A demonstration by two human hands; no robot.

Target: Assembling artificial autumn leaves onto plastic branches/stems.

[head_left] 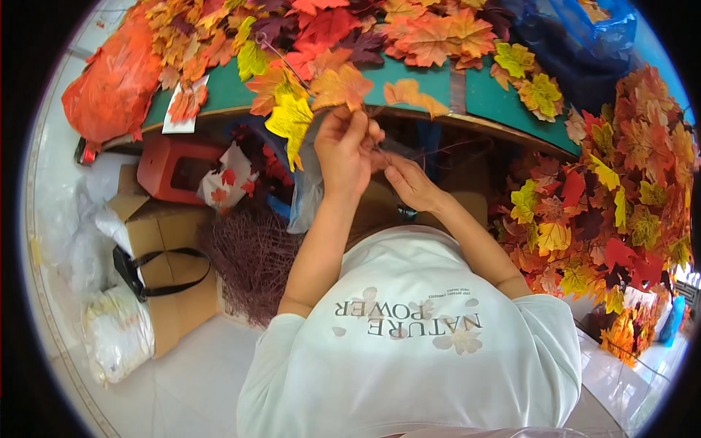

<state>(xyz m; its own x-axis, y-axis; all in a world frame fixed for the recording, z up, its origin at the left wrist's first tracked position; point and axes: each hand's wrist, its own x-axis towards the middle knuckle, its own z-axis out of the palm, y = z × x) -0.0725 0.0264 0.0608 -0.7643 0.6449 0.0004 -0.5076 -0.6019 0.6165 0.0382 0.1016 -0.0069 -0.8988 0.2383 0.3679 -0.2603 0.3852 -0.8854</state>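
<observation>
Close to the table's near edge, my left hand [345, 155] is closed, thumb against fingers, around the stem of an artificial maple leaf spray. Orange leaves [342, 87] and a bright yellow leaf [289, 123] fan out above and beside that hand. My right hand [412, 182] is just to the right and slightly lower, its fingers pinched together by the thin dark stem. Whatever lies between the right fingertips is too small to make out. Another orange leaf [415, 98] hangs over the table edge, right of the left hand.
Loose autumn leaves [438, 36] cover the back of the green table [485, 93]. Finished-looking leaf bunches [584, 226] crowd the right side. A red-orange bag [117, 84] sits at the left end. Below are a cardboard box [179, 292], a red container [171, 168] and dark twigs [252, 255].
</observation>
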